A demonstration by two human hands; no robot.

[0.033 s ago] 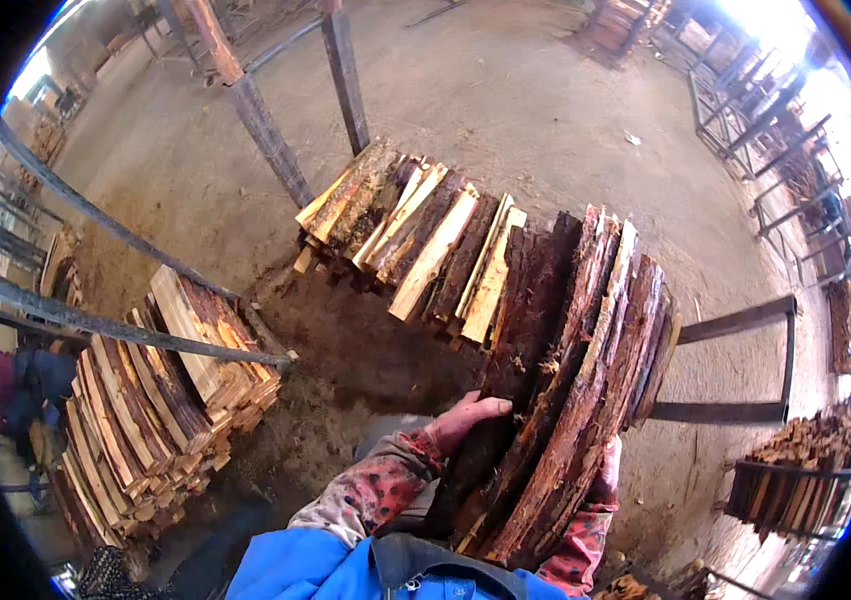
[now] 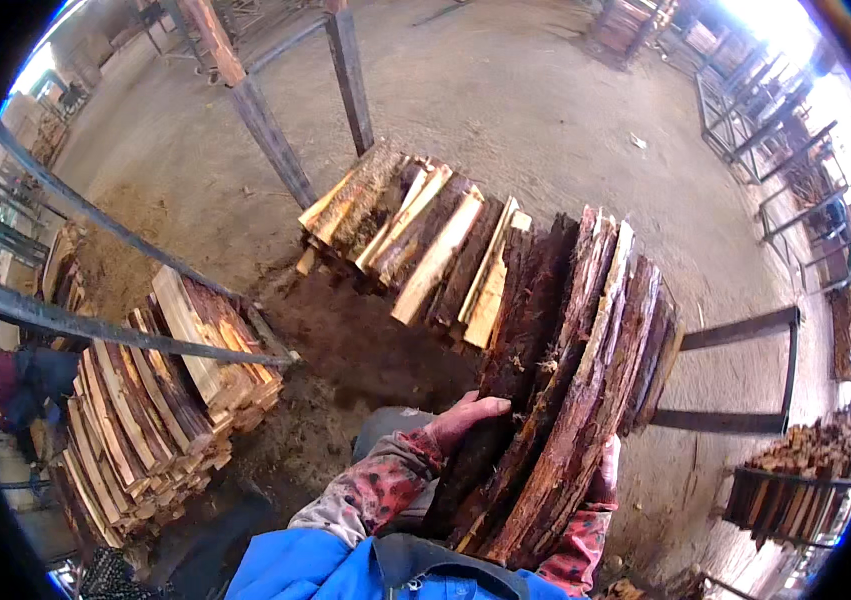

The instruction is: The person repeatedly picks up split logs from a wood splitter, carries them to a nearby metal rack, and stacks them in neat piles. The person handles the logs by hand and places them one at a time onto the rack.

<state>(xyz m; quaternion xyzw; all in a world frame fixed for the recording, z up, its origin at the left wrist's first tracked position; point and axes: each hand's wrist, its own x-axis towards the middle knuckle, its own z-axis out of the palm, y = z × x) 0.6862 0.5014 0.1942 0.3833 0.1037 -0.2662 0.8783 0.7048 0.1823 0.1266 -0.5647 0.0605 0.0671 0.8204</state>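
Between my hands lies a bundle of long bark-covered wooden slabs (image 2: 567, 400), dark reddish brown and pointing away from me. My left hand (image 2: 463, 422) grips its left side, thumb on top and fingers hidden underneath. On the opposite side, my right hand (image 2: 606, 472) holds the bundle, mostly covered by the bark. The slabs' far ends are beside a row of shorter split wood pieces (image 2: 405, 235), some pale and some barked. Whether the bundle also rests on anything beneath cannot be seen.
At left stands a large stack of cut slabs (image 2: 150, 400), with a metal bar (image 2: 135, 335) crossing it. Metal posts (image 2: 270, 140) rise beyond the row. To the right are a metal frame (image 2: 790, 370) and a banded wood bundle (image 2: 795, 490). Someone in dark clothing (image 2: 30, 385) is at far left.
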